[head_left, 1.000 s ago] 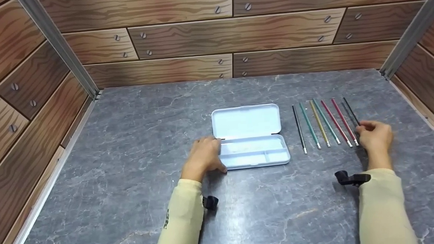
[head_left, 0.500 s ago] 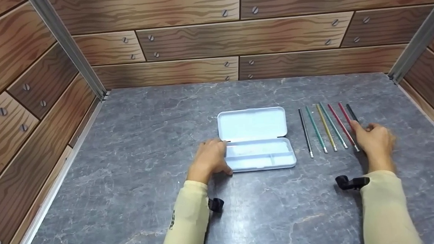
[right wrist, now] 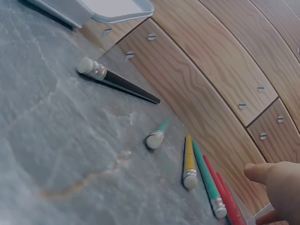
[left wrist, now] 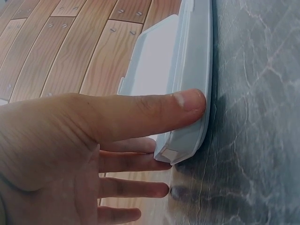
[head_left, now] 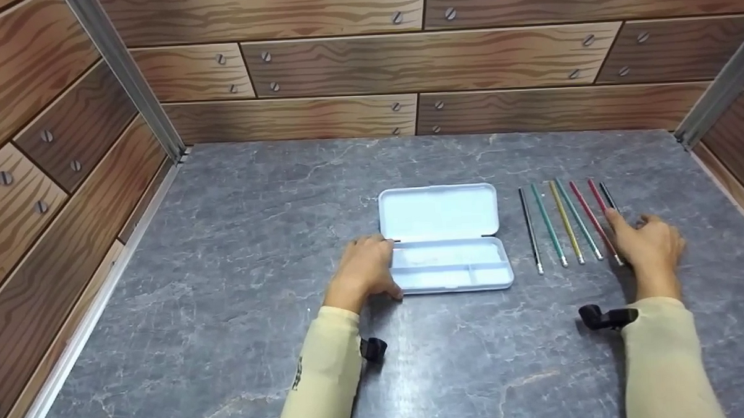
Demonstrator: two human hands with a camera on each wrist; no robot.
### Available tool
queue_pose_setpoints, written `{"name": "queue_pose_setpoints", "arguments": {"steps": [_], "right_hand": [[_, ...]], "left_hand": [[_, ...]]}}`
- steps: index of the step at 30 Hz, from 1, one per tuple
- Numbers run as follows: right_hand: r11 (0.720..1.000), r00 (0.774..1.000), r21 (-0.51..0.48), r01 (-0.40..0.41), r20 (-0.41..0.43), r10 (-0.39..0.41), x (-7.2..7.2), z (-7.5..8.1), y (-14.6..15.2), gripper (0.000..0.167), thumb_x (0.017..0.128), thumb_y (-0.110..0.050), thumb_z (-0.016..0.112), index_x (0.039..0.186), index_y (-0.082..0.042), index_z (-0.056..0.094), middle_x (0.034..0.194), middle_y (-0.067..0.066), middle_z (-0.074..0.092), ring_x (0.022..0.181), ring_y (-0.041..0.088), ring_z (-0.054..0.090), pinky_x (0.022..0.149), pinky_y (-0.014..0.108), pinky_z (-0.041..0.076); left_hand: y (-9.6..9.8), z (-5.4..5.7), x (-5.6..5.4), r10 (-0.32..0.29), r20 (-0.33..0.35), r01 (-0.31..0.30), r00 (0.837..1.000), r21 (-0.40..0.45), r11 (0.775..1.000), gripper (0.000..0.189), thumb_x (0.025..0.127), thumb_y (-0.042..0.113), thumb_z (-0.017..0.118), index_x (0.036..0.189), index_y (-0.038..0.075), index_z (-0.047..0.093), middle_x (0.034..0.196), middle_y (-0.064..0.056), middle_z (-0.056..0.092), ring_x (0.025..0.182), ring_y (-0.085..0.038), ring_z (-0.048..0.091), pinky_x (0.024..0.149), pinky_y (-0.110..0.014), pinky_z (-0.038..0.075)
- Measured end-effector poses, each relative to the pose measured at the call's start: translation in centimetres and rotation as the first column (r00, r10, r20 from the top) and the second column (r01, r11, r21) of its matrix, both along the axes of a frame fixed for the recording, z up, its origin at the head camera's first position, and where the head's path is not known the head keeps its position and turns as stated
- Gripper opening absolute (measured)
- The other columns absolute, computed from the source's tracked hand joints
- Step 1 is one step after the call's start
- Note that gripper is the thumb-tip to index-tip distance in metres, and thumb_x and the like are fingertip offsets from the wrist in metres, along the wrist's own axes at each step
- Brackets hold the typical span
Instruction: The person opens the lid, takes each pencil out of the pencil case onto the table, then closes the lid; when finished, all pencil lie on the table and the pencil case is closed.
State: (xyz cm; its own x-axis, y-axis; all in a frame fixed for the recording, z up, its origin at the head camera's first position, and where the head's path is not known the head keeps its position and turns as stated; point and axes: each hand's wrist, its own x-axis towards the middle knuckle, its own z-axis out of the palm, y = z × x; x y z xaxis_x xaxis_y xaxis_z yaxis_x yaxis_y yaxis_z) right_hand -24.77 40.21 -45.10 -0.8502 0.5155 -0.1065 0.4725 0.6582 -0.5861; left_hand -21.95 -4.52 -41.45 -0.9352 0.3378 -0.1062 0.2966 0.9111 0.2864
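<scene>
A pale blue pencil case [head_left: 451, 256] lies opened flat in the middle of the table. My left hand [head_left: 363, 268] holds its left end, thumb along the front side and fingers towards the hinge; in the left wrist view the thumb [left wrist: 154, 110] lies on the case wall. Right of the case several pencils lie in a row: a black pencil [head_left: 531, 231], two green, a yellow pencil [head_left: 567, 222], two red and another black pencil [head_left: 608, 194]. Over the row's right end is my right hand [head_left: 648, 242], thumb stretched out and fingers loose, hiding the lower part of that last pencil.
The grey marbled tabletop [head_left: 237, 238] is bounded by wood-patterned walls [head_left: 342, 64] at the back and both sides. Metal posts [head_left: 145, 81] stand at the back corners. The eraser ends of the pencils face me.
My right hand, which pinched the rightmost black pencil, has let it go, and the pencil lies beside the red ones. My left hand stays on the case. The head view has shifted slightly.
</scene>
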Motion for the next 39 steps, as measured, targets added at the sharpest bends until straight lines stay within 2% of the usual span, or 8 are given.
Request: {"name": "queue_pose_setpoints", "arguments": {"steps": [10, 12, 16, 21, 27, 31, 35, 39], "right_hand": [[0.933, 0.917, -0.358, -0.049, -0.385, -0.099, -1.7, 3.5, -4.4, 0.065, 0.1, -0.045, 0.055, 0.149, -0.004, 0.047, 0.12, 0.003, 0.072, 0.106, 0.007, 0.066, 0.101, 0.021, 0.049], [0.806, 0.88, -0.542, -0.237, -0.472, -0.058, -2.3, 3.6, -6.1, 0.065, 0.102, -0.04, 0.055, 0.149, 0.003, 0.042, 0.103, -0.007, 0.075, 0.092, -0.003, 0.066, 0.09, 0.014, 0.053], [0.392, 0.866, -0.778, -0.49, -0.488, 0.114, -2.9, 3.2, -9.3, 0.081, 0.106, -0.046, 0.037, 0.156, 0.009, 0.007, 0.136, 0.012, 0.065, 0.124, 0.016, 0.062, 0.11, 0.028, 0.047], [0.229, 0.833, -0.824, -0.518, -0.426, 0.352, -3.2, 2.8, -12.6, 0.089, 0.102, -0.063, 0.012, 0.156, 0.002, -0.019, 0.166, 0.024, -0.012, 0.156, 0.035, -0.008, 0.128, 0.042, -0.002], [0.255, 0.814, -0.798, -0.545, -0.433, 0.387, -2.2, 3.2, -14.1, 0.088, 0.102, -0.064, 0.016, 0.159, -0.004, -0.013, 0.168, 0.018, -0.013, 0.157, 0.032, -0.012, 0.128, 0.045, -0.008], [0.32, 0.82, -0.76, -0.566, -0.479, 0.314, -1.6, 3.6, -14.3, 0.077, 0.104, -0.058, 0.025, 0.16, -0.006, 0.017, 0.163, 0.014, 0.028, 0.151, 0.028, 0.027, 0.126, 0.038, 0.02], [0.389, 0.828, -0.734, -0.556, -0.531, 0.181, -1.1, 3.6, -14.5, 0.038, 0.107, -0.041, 0.041, 0.118, -0.013, 0.063, 0.108, -0.005, 0.065, 0.104, 0.012, 0.057, 0.092, 0.024, 0.044], [0.482, 0.817, -0.676, -0.557, -0.549, 0.174, -0.9, 3.4, -14.6, 0.022, 0.103, -0.018, 0.055, 0.084, -0.021, 0.065, 0.087, -0.013, 0.068, 0.087, 0.005, 0.059, 0.078, 0.02, 0.046]], "left_hand": [[0.2, 0.4, -0.2, 0.014, -0.004, -0.014, 1.0, -0.009, 1.0, 0.067, 0.059, 0.031, 0.097, 0.115, 0.005, 0.069, 0.122, -0.01, 0.067, 0.119, -0.03, 0.058, 0.11, -0.047, 0.04], [0.3, 0.4, -0.2, 0.012, -0.008, -0.012, 1.0, -0.015, 1.0, 0.067, 0.059, 0.033, 0.097, 0.114, 0.006, 0.069, 0.122, -0.009, 0.067, 0.118, -0.029, 0.058, 0.11, -0.047, 0.041], [0.7, 0.4, -0.1, 0.004, -0.018, -0.004, 1.0, -0.019, 1.0, 0.067, 0.059, 0.034, 0.097, 0.114, 0.007, 0.069, 0.121, -0.009, 0.067, 0.116, -0.029, 0.059, 0.109, -0.047, 0.042], [1.1, 0.5, 0.3, -0.004, -0.024, 0.004, 1.0, -0.01, 1.0, 0.062, 0.059, 0.033, 0.097, 0.108, 0.007, 0.07, 0.118, -0.008, 0.068, 0.115, -0.028, 0.061, 0.108, -0.046, 0.043], [1.4, 0.6, 0.6, -0.013, -0.041, 0.012, 0.999, -0.026, 1.0, 0.061, 0.057, 0.036, 0.098, 0.104, 0.008, 0.07, 0.113, -0.006, 0.069, 0.112, -0.026, 0.062, 0.106, -0.044, 0.044], [1.5, 0.6, 0.8, -0.013, -0.069, 0.011, 0.998, -0.035, 0.999, 0.062, 0.058, 0.037, 0.097, 0.105, 0.008, 0.07, 0.112, -0.006, 0.07, 0.111, -0.026, 0.063, 0.104, -0.045, 0.045], [1.8, 0.5, 0.8, -0.015, -0.092, 0.01, 0.996, -0.06, 0.998, 0.058, 0.061, 0.04, 0.095, 0.102, 0.008, 0.071, 0.114, -0.007, 0.071, 0.112, -0.028, 0.062, 0.103, -0.045, 0.044], [1.9, 0.5, 0.7, 0.008, -0.083, -0.017, 0.997, -0.1, 0.995, 0.063, 0.063, 0.045, 0.093, 0.108, 0.007, 0.071, 0.121, -0.009, 0.07, 0.119, -0.029, 0.058, 0.112, -0.049, 0.038]]}}
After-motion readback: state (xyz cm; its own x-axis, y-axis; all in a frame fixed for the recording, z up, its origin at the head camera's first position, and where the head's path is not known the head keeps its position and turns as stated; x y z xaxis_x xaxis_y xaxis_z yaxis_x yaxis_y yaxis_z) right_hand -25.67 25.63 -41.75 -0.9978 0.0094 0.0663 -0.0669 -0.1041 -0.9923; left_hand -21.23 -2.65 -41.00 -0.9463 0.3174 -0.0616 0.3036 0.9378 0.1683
